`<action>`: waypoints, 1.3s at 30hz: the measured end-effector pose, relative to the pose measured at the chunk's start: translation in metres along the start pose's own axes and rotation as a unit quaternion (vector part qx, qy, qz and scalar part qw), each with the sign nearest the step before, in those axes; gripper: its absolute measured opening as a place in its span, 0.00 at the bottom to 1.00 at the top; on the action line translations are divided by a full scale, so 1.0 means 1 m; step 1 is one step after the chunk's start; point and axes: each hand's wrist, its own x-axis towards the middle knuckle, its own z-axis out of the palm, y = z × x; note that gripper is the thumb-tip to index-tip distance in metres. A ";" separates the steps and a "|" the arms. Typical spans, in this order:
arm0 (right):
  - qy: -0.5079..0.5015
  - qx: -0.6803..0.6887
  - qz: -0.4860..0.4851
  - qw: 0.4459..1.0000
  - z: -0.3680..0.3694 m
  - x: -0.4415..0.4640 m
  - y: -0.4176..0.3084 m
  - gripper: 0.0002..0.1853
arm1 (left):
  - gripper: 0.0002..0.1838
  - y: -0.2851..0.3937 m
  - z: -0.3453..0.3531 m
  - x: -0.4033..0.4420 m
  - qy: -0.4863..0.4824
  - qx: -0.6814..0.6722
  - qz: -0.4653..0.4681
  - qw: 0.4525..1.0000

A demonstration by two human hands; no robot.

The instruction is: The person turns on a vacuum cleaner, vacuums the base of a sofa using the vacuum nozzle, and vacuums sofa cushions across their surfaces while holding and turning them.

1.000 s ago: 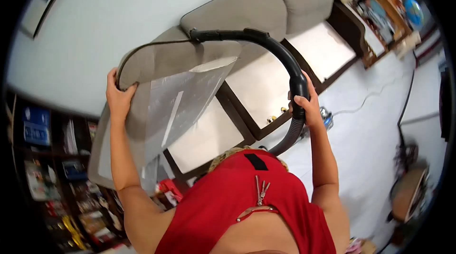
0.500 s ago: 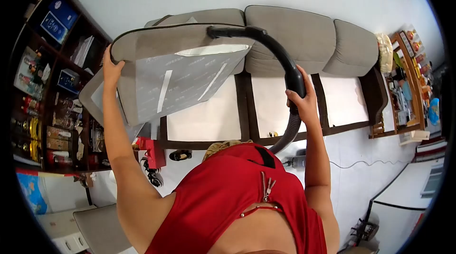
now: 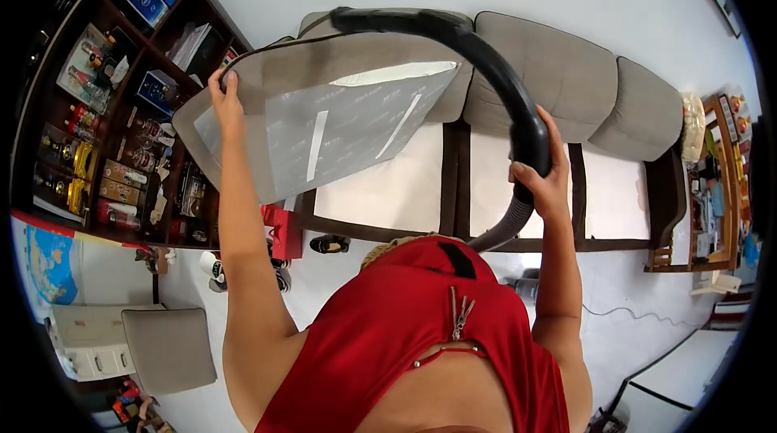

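My left hand [image 3: 227, 97] grips the left corner of a large grey sofa cushion [image 3: 356, 129]. It stands tilted up, its printed grey underside and two white strips facing me. My right hand [image 3: 545, 174] is wrapped round the black vacuum cleaner hose handle [image 3: 528, 140]. From there the curved black tube [image 3: 477, 53] arches left over the cushion. Its nozzle end [image 3: 344, 20] lies at the cushion's upper edge; whether it touches the fabric I cannot tell. The ribbed hose [image 3: 503, 227] runs down behind my body.
Behind the cushion is the sofa with grey back cushions [image 3: 542, 69] and a bare white seat base [image 3: 388, 194]. A dark shelf [image 3: 121, 121] full of bottles and boxes stands close on the left. Shoes [image 3: 329, 244] and a red box [image 3: 283, 231] lie on the floor.
The vacuum nozzle has moved from the cushion's upper side face up to its top edge. My left hand stays on the cushion corner. The whole view has shifted rightward.
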 end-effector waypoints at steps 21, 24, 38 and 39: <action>0.175 -0.015 0.081 0.981 -0.067 -0.038 0.068 0.40 | 0.42 0.103 0.188 0.010 -0.332 0.717 0.259 0.555; 0.174 0.052 0.081 0.980 -0.071 -0.043 0.065 0.40 | 0.48 0.084 0.225 0.015 -0.467 0.669 0.209 0.539; 0.232 0.102 0.087 0.963 -0.103 -0.079 0.104 0.41 | 0.38 -0.027 0.243 -0.081 -0.374 0.674 0.379 0.512; 0.237 0.079 0.076 0.965 -0.106 -0.079 0.111 0.41 | 0.32 -0.031 0.236 -0.072 -0.365 0.662 0.388 0.528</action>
